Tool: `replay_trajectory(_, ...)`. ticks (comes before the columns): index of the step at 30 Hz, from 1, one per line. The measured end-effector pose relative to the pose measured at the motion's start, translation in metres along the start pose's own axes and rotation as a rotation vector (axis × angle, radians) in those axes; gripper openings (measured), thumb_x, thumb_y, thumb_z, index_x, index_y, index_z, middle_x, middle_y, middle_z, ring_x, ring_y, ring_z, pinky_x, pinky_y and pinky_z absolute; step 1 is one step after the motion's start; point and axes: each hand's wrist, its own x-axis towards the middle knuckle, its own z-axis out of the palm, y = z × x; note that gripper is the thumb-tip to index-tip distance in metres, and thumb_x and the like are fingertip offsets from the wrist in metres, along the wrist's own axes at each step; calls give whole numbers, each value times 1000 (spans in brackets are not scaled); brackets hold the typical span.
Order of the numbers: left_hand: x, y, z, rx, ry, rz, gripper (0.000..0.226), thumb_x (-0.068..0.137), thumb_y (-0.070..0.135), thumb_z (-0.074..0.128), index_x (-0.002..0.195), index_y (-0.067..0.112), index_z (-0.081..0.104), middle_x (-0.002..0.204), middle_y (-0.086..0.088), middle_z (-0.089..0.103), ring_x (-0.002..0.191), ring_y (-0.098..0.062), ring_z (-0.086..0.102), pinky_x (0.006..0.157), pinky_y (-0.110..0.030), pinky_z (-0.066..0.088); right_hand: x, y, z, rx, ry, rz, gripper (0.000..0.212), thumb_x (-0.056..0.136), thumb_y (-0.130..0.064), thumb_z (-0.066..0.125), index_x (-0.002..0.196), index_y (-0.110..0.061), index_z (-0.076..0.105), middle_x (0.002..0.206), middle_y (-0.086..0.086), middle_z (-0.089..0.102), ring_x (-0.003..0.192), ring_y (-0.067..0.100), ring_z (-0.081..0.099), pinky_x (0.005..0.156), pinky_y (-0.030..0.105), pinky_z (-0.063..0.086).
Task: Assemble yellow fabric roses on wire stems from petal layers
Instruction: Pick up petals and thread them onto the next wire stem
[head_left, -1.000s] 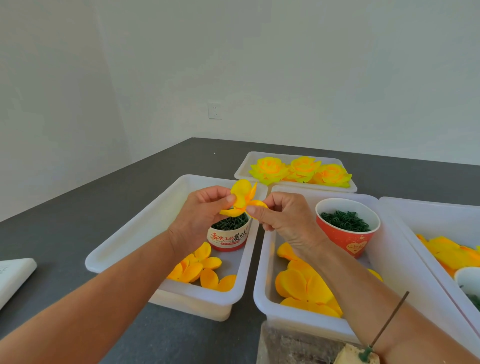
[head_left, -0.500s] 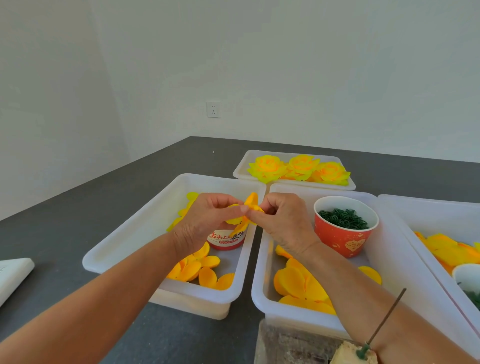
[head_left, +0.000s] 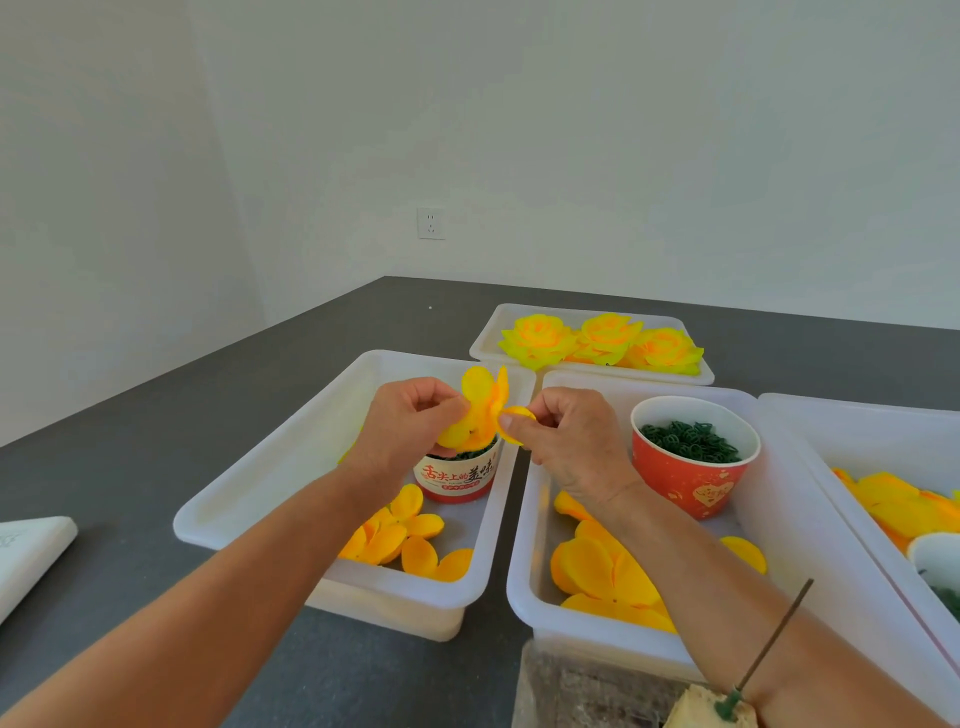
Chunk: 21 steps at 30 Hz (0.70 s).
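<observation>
Above grey counter (head_left: 156, 447): left hand (head_left: 402, 431) pinching yellow petal layer (head_left: 480, 410), right hand (head_left: 563, 441) fingers (head_left: 511, 422) gripping one petal (head_left: 514, 415).

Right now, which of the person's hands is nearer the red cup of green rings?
Right. The right hand is just left of the red cup; the left hand lies farther left, beyond the petal layer.

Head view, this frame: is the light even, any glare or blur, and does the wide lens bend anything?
Head view: soft even light, faint shadows, no glare; hands and petal layer sharp; the forearms balloon toward the bottom edge, and the tubs' rims splay outward, from the wide lens.
</observation>
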Motion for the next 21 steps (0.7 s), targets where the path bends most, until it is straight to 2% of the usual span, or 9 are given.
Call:
replay_trajectory(4, -2, -1, 3, 85, -56, 82, 9, 82, 12, 70, 73, 14, 68, 66, -3, 68, 58, -4, 61, 52, -18, 52, -4, 0, 0, 21, -57, -23, 25, 78, -23, 75, 66, -4, 63, 61, 10, 61, 65, 32, 59, 65, 43, 53)
replay_trajectory(7, -1, -3, 3, 172, -57, 122, 13, 84, 7, 66, 72, 14, 67, 69, -8, 68, 60, -7, 60, 53, -17, 50, -3, -1, 0, 21, -62, -27, 21, 79, -17, 73, 67, -5, 62, 59, 4, 58, 62, 23, 56, 66, 40, 51)
replay_trajectory(9, 0, -4, 3, 212, -50, 131, 13, 84, 3, 63, 74, 9, 66, 72, -16, 67, 62, -14, 59, 50, -17, 50, -3, -2, 0, 3, -69, -15, 18, 81, -16, 71, 68, -10, 61, 62, 4, 61, 57, 13, 58, 59, 31, 50)
replay_trajectory(12, 2, -5, 2, 109, -42, 63, 9, 89, 2, 58, 89, 2, 67, 82, -15, 67, 67, -15, 60, 47, -15, 49, -1, -2, -1, 93, -49, 104, 16, 86, -10, 66, 73, -13, 57, 62, 5, 64, 42, 3, 58, 44, 14, 44)
replay_trajectory(14, 4, -7, 2, 29, -55, -7, 12, 90, 3, 56, 97, -1, 65, 88, -17, 65, 68, -17, 57, 46, -16, 47, 0, -2, -4, 197, -47, 167, 11, 87, -3, 63, 81, -10, 57, 65, 7, 66, 42, 4, 59, 41, 16, 42)
replay_trajectory(17, 5, -9, 2, -80, -98, -85, 15, 90, 1, 55, 101, -8, 61, 88, -20, 64, 68, -18, 59, 47, -17, 49, 0, -1, -4, 269, -67, 179, 19, 87, 0, 60, 91, -18, 57, 86, 6, 68, 48, 11, 65, 41, 20, 44)
replay_trajectory(21, 2, -9, 1, -238, -179, -94, 13, 88, -5, 54, 97, -3, 64, 80, -7, 70, 69, -13, 70, 59, -20, 55, 1, -1, -3, 327, -86, 228, 21, 89, 3, 55, 84, -17, 61, 69, 3, 67, 50, 7, 65, 47, 15, 49)
